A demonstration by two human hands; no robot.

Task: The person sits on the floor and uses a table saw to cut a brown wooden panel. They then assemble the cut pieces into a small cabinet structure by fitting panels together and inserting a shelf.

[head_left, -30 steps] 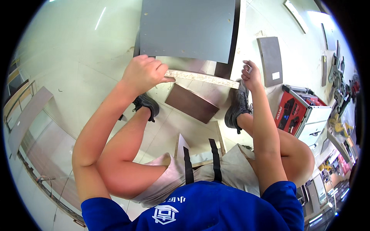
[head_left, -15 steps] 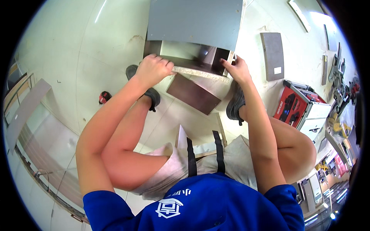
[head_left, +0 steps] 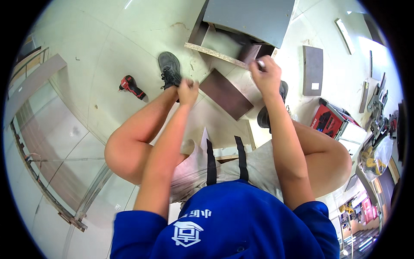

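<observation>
A grey cabinet-like box with an open front lies ahead of me, its inside dark brown. Along its front edge runs a board with a raw chipboard edge. My right hand is closed just off the box's right front corner; a small pale thing shows at its fingers, too small to name. Near my left shoe, away from the box, my left hand has its fingers curled in and is smeared by motion. Between my feet a dark brown panel lies flat on the floor.
A red and black cordless drill lies left of my left foot. On the right are a brown board, a red tool case and a clear plastic bag. A metal-framed rack stands at the left.
Both hands have come off the board's edge; the left has drawn back toward my left shoe. In view, the box sits further right and tilted. The whole drill now shows.
</observation>
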